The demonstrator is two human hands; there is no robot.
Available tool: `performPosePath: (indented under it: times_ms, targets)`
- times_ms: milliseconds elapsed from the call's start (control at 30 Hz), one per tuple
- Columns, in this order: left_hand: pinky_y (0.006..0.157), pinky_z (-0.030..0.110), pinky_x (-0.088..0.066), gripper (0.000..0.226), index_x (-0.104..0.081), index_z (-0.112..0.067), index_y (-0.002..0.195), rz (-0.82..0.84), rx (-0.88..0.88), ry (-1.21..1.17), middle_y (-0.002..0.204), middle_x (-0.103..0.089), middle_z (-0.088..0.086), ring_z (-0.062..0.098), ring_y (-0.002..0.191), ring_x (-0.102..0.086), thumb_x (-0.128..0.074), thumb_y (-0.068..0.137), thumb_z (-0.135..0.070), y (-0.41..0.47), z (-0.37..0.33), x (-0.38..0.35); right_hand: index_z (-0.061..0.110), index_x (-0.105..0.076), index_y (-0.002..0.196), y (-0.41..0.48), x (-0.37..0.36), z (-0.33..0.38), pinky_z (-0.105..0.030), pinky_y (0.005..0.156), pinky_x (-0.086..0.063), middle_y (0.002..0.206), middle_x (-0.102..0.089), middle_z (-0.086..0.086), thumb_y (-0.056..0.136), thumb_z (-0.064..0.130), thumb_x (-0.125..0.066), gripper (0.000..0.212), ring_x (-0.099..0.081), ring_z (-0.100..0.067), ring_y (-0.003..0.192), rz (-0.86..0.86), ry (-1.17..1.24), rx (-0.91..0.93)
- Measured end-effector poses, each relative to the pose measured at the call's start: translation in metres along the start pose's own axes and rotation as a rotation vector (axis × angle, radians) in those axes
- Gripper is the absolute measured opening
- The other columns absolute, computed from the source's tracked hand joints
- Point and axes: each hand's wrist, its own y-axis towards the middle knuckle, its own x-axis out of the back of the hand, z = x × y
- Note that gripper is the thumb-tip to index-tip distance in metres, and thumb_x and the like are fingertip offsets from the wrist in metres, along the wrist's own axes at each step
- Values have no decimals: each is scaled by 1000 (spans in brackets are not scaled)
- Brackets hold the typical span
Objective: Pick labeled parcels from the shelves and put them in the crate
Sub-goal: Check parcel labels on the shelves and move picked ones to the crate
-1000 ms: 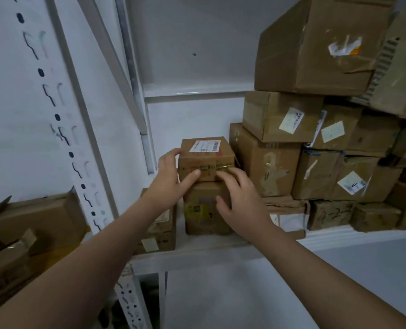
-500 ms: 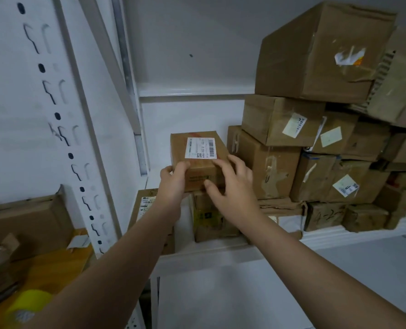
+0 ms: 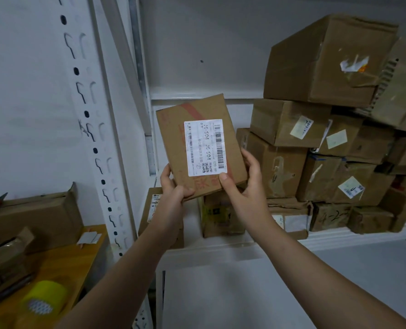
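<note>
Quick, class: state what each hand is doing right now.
Left hand: holding the labeled parcel, lower left corner.
Right hand: holding the same parcel, lower right.

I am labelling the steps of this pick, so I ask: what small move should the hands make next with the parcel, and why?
Probably draw the parcel back from the shelf and turn to find the crate. The left hand and right hand grip its lower corners, its label faces the camera, and no crate is in view.

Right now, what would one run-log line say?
phase: pick | left hand: grips labeled parcel | right hand: grips it too | parcel: held clear of shelf, label facing camera | crate: not in view
</note>
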Motion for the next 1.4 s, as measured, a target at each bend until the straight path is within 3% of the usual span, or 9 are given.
performPosePath:
  times_ms: [233,333,400,500,633,867,1067,1200,1400]
  targets:
    - [73,7,-48,63,-26,-35,144,-150,-195,313,131,-31,-12,-9,110,-45,-54,90,-18,-20,-2,-1,33,-30,142,-8,-3,-4,-43,104,-45,140,-42,7,82,51,-62,70,-43,-7,128,11,-17,-23]
    - [88,17,-51,63,-16,-48,139,-142,-305,452,123,-40,-33,-12,110,-50,-52,95,-23,-32,-1,9,36,-28,143,-15,-4,-3,-40,110,-37,139,-35,13,83,52,-64,72,-35,-9,132,31,-96,-39]
    - [98,24,-44,67,-14,-48,141,-115,-336,667,136,-40,-23,-8,121,-42,-56,92,-28,-40,1,19,39,-22,145,-21,-5,-3,-23,108,-32,134,-26,14,85,43,-66,75,-32,-4,129,72,-119,-20]
    - [99,28,-35,82,-22,-36,146,-137,-454,1146,156,-10,1,7,133,-23,-70,82,-24,-50,7,35,50,-15,140,-31,-11,-7,-12,105,-22,139,-18,17,79,40,-73,84,-23,-3,134,123,-185,87]
    - [91,43,-48,62,-38,-20,144,-123,-511,1422,155,-16,19,37,128,-45,-59,86,-22,-54,1,51,37,-33,142,-39,-21,-16,-1,102,-13,144,-19,18,81,18,-75,76,-16,7,132,230,-320,194]
    - [69,41,-56,78,-47,-16,137,-164,-522,1640,144,-38,22,40,103,-59,-82,68,-9,-60,0,67,23,-40,142,-44,-43,-31,-4,107,-16,151,-23,4,89,13,-61,58,-23,1,134,168,-331,332]
    - [73,44,-55,79,-47,-16,137,-152,-552,1693,141,-45,17,42,102,-57,-79,66,-4,-62,10,69,17,-44,141,-49,-48,-38,0,105,-18,147,-28,4,88,9,-61,56,-24,3,132,171,-283,313]
    - [83,47,-53,69,-46,-12,134,-64,-578,1759,136,-50,18,40,105,-58,-78,72,-20,-52,18,66,17,-46,140,-51,-46,-43,-1,104,-21,144,-33,9,90,5,-61,54,-25,6,130,190,-301,227]
    - [104,54,-32,54,-58,-7,125,87,-602,1909,127,-59,16,40,121,-51,-70,75,-24,-41,30,65,16,-47,140,-55,-60,-46,-30,109,-33,145,-43,-9,93,11,-59,49,-40,-20,132,264,-467,138]
